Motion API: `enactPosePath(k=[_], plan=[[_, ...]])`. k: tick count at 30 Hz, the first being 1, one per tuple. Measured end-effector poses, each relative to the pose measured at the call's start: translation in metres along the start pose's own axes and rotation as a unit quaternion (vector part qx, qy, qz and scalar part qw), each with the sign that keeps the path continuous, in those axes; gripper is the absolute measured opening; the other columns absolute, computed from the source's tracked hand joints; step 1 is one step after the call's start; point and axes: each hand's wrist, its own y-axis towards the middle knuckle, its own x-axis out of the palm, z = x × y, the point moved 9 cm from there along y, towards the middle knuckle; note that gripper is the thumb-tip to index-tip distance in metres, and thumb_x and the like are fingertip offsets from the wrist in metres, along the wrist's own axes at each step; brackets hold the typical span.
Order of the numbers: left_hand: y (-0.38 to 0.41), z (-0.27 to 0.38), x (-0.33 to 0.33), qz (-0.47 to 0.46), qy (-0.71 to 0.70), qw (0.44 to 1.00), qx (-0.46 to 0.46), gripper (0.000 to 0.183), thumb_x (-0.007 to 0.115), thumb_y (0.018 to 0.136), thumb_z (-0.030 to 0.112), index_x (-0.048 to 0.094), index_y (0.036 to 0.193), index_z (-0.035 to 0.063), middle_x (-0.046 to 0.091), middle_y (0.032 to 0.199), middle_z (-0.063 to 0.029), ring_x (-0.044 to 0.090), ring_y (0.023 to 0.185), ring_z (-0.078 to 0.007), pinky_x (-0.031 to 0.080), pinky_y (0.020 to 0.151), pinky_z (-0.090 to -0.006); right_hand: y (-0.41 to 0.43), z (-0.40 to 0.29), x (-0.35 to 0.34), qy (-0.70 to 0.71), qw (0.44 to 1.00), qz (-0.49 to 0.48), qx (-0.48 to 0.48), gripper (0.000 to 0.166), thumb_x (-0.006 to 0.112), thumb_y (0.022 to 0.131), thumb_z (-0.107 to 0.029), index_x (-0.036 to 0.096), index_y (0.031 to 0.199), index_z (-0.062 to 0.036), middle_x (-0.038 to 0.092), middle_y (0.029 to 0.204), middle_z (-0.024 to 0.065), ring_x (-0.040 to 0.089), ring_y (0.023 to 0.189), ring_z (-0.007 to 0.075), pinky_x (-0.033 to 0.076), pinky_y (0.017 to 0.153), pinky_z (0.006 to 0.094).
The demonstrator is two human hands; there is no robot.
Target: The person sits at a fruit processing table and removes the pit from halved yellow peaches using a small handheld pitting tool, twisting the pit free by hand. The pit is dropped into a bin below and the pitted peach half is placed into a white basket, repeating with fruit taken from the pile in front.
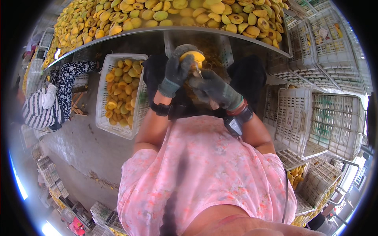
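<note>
My left hand (177, 69), in a dark grey knit glove, holds a yellow peach half (193, 57) over my lap. In my gloved right hand (217, 88) is a small hand tool (198, 70) with a metal tip, and the end of a handle (214, 104) shows below the fist. The tip is close under the fruit; whether it touches the flesh cannot be told. Many cut peach halves (159, 16) lie heaped on a metal-edged table (189, 28) beyond my hands. Between my knees, partly hidden, is a container (226, 51) with brownish scraps.
A white plastic crate (134, 129) of peach halves stands on the floor by my left leg. Stacked plastic crates (295, 118) rise at my right. Farther left, a person in a striped top (42, 107) sits beside the same table. Concrete floor (79, 153) shows behind the crate.
</note>
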Motion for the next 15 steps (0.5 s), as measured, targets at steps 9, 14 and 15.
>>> enactPosePath(k=[9, 14, 15], plan=[[-0.003, -0.043, -0.037, 0.169, -0.036, 0.974, -0.143, 0.028, 0.045, 0.093, 0.026, 0.054, 0.102, 0.0012, 0.059, 0.092, -0.0067, 0.056, 0.082, -0.0139, 0.046, 0.076, -0.0269, 0.000, 0.014, 0.017, 0.116, 0.989, -0.048, 0.079, 0.008, 0.053, 0.087, -0.015, 0.051, 0.085, -0.0070, 0.041, 0.061, -0.0039, 0.036, 0.048, 0.0045, 0.030, 0.041, 0.0206], [-0.006, -0.092, -0.150, 0.177, 0.414, 0.893, -0.021, 0.039, 0.046, 0.091, 0.035, 0.055, 0.104, -0.0009, 0.060, 0.097, -0.0148, 0.059, 0.085, -0.0287, 0.047, 0.078, -0.0352, 0.003, 0.001, -0.019, -0.010, 0.996, 0.077, -0.032, 0.009, 0.055, 0.087, -0.016, 0.051, 0.085, -0.0085, 0.044, 0.059, -0.0032, 0.041, 0.047, 0.0051, 0.033, 0.041, 0.0213], [-0.009, -0.126, -0.178, 0.141, 0.444, 0.879, -0.099, 0.043, 0.046, 0.090, 0.038, 0.056, 0.105, -0.0011, 0.060, 0.101, -0.0172, 0.058, 0.090, -0.0330, 0.046, 0.081, -0.0386, 0.007, 0.003, -0.026, -0.037, 0.995, 0.084, -0.043, 0.009, 0.055, 0.087, -0.017, 0.051, 0.084, -0.0086, 0.045, 0.058, -0.0031, 0.041, 0.047, 0.0052, 0.033, 0.041, 0.0214]])
